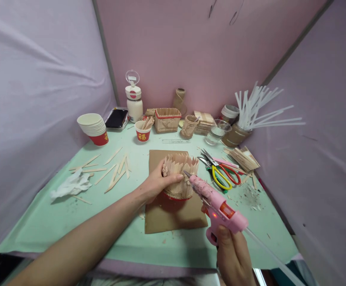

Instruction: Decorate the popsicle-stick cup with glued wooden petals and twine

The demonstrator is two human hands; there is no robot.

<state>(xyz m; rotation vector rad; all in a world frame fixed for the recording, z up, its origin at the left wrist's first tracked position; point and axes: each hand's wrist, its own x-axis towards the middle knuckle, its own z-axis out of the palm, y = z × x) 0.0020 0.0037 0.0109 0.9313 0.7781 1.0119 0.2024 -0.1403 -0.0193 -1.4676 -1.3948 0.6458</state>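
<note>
My left hand [157, 180] grips a round basket-like container [180, 186] made of pale wooden sticks with pointed tops, its thumb lying across the front wall. A red band and a twine-like trim run round the container's base. In my right hand [234, 250] is a pink hot glue gun [217, 204], its orange light glowing and a long clear glue stick running out of its back. The metal nozzle points at the container's front, close to my left thumb; I cannot tell whether it touches. Brown cardboard [175, 220] lies beneath the container.
Loose wooden sticks [116, 171] and crumpled tissue [71, 184] lie left. Scissors [223, 174] and green-handled cutters lie right of the cardboard. Behind stand paper cups [92, 127], a white bottle [135, 105], a stick box [167, 121], a glass of water [216, 135] and glue sticks [256, 107].
</note>
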